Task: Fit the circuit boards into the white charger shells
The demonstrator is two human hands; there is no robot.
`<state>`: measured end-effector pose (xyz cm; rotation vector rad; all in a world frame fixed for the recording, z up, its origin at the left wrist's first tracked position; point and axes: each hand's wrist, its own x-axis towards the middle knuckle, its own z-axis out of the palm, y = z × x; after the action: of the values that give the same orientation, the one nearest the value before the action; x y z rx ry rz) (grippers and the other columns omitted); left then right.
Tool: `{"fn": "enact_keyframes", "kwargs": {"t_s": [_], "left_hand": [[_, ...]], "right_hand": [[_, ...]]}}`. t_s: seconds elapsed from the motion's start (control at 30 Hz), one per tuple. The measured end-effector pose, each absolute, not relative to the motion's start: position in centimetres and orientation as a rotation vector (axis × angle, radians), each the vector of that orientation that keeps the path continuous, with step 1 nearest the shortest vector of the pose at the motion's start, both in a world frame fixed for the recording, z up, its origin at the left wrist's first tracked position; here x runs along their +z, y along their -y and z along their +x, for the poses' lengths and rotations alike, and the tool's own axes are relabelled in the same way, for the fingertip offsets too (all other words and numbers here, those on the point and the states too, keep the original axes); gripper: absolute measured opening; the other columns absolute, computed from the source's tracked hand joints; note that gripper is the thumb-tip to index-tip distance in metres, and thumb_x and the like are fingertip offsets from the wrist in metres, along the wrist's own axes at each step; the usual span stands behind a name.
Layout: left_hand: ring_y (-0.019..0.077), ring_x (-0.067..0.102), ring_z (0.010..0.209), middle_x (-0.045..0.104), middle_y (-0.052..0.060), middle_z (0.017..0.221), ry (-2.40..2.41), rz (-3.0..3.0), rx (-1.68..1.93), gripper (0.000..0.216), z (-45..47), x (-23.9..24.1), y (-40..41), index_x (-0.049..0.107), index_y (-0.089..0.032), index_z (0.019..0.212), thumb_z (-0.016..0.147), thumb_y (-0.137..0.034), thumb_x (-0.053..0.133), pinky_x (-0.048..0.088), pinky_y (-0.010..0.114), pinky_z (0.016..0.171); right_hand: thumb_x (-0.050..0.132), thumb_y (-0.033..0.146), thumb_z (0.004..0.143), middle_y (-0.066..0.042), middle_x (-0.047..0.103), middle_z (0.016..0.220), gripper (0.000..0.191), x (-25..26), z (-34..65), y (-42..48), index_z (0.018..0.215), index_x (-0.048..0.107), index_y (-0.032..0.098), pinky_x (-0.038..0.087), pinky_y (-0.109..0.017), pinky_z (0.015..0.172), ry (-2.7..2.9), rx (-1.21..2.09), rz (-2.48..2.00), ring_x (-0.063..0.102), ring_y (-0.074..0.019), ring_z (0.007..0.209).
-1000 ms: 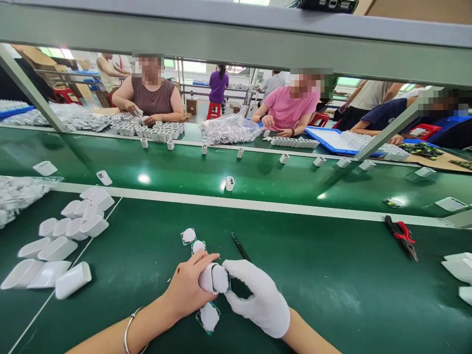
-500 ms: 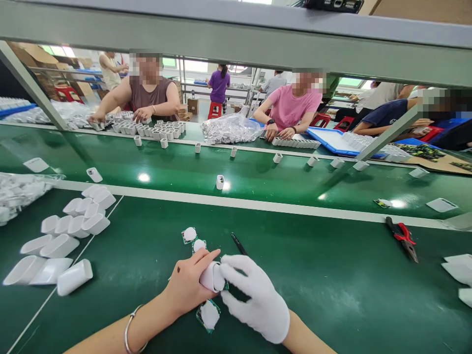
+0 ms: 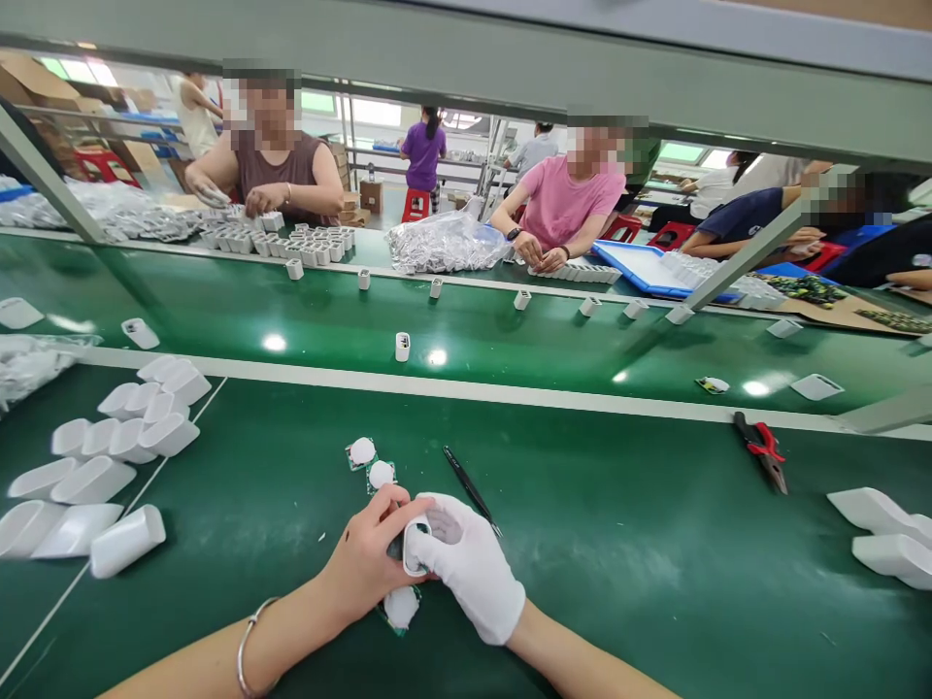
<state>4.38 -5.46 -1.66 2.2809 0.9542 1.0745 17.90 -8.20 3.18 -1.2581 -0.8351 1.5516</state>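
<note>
My left hand [image 3: 375,544], bare with a silver bangle at the wrist, is wrapped round a small white plastic housing [image 3: 414,546]. My right hand [image 3: 466,563], in a white glove, closes on the same housing from the right, its thumb at the open end. Whatever lies inside the housing is mostly hidden by the thumb. Just beyond my hands are two green circuit boards, one [image 3: 362,453] behind the other [image 3: 382,475], each topped with a white round piece. Another such board [image 3: 401,609] lies below my left hand. Black tweezers [image 3: 468,482] rest beyond my right hand.
Several white housings [image 3: 127,544] lie grouped at the left. Red-handled pliers [image 3: 763,451] and more white housings [image 3: 892,558] are at the right. Small white parts [image 3: 403,347] sit on the green conveyor belt [image 3: 510,349]. Co-workers handle parts across it; a metal frame spans above.
My gloved fingers have closed in on the housing, with the thumb now over its open end. A white round piece seen there earlier is now hidden. The camera view has shifted slightly.
</note>
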Motion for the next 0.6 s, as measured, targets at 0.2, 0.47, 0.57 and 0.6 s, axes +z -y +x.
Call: {"fn": "enact_keyframes", "kwargs": {"t_s": [0.2,0.47,0.57,0.6], "left_hand": [[0.0137,0.056,0.073,0.052,0.003,0.087,-0.969,2.188,1.008,0.052,4.2,-2.0,5.6,0.058,-0.022,0.116,0.065,-0.013,0.059,0.052,0.023,0.064],[0.0144,0.055,0.071,0.051,0.004,0.086,-1.074,2.21,1.063,0.04,4.4,-0.6,5.6,0.064,-0.018,0.101,0.061,-0.015,0.062,0.051,0.024,0.062],[0.0125,0.051,0.064,0.051,0.004,0.082,-1.12,2.25,1.085,0.028,4.4,-0.1,5.5,0.065,-0.017,0.094,0.066,-0.018,0.06,0.048,0.024,0.058],[0.0121,0.05,0.062,0.051,0.004,0.082,-1.129,2.259,1.089,0.026,4.4,0.0,5.5,0.065,-0.017,0.093,0.068,-0.018,0.059,0.048,0.023,0.057]], "right_hand": [[0.062,0.024,0.069,-0.001,0.062,0.07,0.018,1.7,17.2,8.5,0.085,0.056,0.021,0.052,-0.027,0.055,0.903,1.413,-1.175,0.058,-0.0138,0.058],[0.065,0.024,0.07,-0.009,0.065,0.098,0.034,2.5,19.1,8.5,0.103,0.057,0.02,0.056,-0.035,0.073,1.395,0.902,-1.337,0.065,-0.0206,0.083],[0.069,0.013,0.062,-0.006,0.064,0.101,0.033,3.4,19.9,8.3,0.093,0.063,0.024,0.054,-0.033,0.081,1.751,0.616,-1.229,0.062,-0.0207,0.093],[0.069,0.01,0.062,-0.004,0.065,0.097,0.032,3.7,20.0,8.2,0.091,0.064,0.025,0.053,-0.031,0.08,1.837,0.602,-1.188,0.062,-0.0193,0.091]]}}
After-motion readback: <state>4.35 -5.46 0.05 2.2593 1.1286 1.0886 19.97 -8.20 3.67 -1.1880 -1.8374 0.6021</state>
